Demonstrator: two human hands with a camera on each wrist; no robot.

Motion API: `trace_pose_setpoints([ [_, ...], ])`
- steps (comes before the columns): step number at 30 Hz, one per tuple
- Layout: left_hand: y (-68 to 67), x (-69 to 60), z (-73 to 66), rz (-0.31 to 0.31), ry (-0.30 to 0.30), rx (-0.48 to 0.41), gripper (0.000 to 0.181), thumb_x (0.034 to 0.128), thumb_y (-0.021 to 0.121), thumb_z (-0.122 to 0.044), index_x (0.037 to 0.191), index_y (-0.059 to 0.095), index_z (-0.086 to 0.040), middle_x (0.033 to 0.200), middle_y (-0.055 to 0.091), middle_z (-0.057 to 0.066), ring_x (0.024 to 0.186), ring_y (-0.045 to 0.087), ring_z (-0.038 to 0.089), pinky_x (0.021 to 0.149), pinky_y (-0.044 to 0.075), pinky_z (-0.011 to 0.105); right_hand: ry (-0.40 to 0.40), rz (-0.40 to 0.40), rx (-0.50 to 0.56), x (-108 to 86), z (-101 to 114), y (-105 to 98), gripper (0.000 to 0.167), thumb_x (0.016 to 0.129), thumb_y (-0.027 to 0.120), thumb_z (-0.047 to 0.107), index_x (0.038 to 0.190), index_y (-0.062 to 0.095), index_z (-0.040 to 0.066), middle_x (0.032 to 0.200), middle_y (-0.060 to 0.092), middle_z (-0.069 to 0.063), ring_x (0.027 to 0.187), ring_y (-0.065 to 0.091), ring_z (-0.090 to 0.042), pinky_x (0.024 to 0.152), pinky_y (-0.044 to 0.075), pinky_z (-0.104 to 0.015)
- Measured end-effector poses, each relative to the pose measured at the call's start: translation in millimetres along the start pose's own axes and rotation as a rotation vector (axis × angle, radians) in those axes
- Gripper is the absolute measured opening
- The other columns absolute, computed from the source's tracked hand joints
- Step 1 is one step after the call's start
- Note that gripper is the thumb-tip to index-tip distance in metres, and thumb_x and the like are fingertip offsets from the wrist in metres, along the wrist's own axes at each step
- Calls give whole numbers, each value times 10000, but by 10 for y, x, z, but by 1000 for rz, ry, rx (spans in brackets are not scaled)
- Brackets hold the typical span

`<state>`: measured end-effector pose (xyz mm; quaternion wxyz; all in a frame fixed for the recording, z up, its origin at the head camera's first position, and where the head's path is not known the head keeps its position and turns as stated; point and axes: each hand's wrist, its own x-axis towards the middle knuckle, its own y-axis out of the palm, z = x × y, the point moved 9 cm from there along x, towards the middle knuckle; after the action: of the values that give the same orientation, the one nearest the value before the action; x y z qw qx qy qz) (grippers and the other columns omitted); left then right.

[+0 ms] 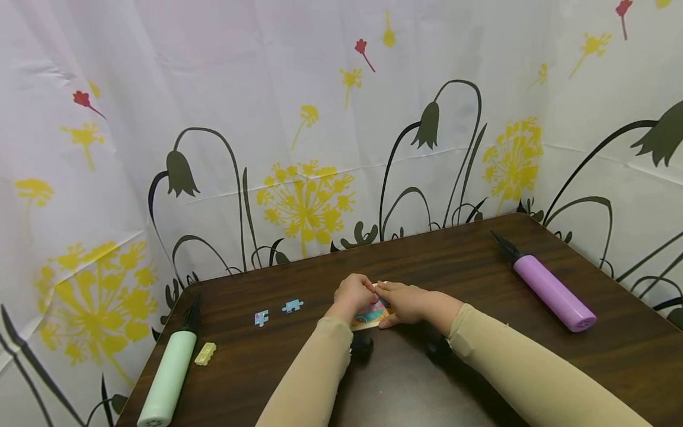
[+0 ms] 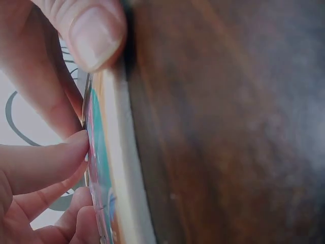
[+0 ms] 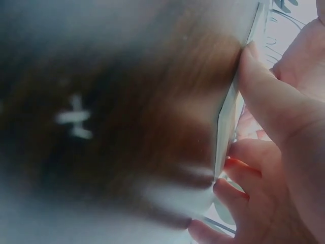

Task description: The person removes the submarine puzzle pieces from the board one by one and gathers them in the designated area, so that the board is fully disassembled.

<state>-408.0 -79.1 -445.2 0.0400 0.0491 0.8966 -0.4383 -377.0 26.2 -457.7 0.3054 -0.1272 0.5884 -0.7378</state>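
Observation:
A small jigsaw puzzle board (image 1: 368, 317) with a pale rim and colourful picture lies on the brown table between both hands. My left hand (image 1: 354, 293) is over its left part with bent fingers; in the left wrist view a fingertip (image 2: 78, 145) touches the picture. Whether it pinches a piece is hidden. From the right, my right hand (image 1: 411, 301) holds the board, its thumb (image 3: 254, 76) at the near edge and its other fingers reaching across the far side. Two loose blue jigsaw pieces, one (image 1: 261, 318) nearer and one (image 1: 292, 306) farther, lie to the left.
A pale green hand pump (image 1: 169, 376) with a black nozzle lies along the table's left edge, beside a small yellow block (image 1: 205, 354). Toward the right edge lies a purple hand pump (image 1: 554, 292). A flower-printed curtain (image 1: 304, 118) hangs behind the table (image 1: 448, 267).

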Motion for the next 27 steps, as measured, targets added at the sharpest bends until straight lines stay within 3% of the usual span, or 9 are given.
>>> trace_pose_setpoints([
  [8, 3, 15, 3, 4, 8, 3, 184, 791, 835, -168, 785, 654, -132, 845, 609, 11, 852, 519, 297, 843, 409, 454, 81, -5, 22, -1, -89, 8, 1054, 825, 659, 642, 1550, 230, 8, 1604, 197, -165, 1458, 218, -302, 1116, 271, -469],
  [16, 19, 27, 4, 9, 9, -13, 193, 786, 838, -167, 783, 648, -133, 823, 604, 13, 837, 518, 284, 832, 408, 440, 79, -23, 36, -28, -80, -7, 1051, 826, 684, 617, 1525, 259, -43, 1582, 230, -214, 1440, 255, -339, 1103, 291, -481],
  [27, -34, 32, 13, -27, 36, -49, 174, 771, 846, -166, 779, 675, -138, 836, 620, 6, 814, 536, 251, 773, 425, 409, 95, -13, 1, -45, -73, -20, 1061, 823, 668, 638, 1536, 243, -24, 1589, 225, -192, 1450, 236, -311, 1115, 278, -456],
])
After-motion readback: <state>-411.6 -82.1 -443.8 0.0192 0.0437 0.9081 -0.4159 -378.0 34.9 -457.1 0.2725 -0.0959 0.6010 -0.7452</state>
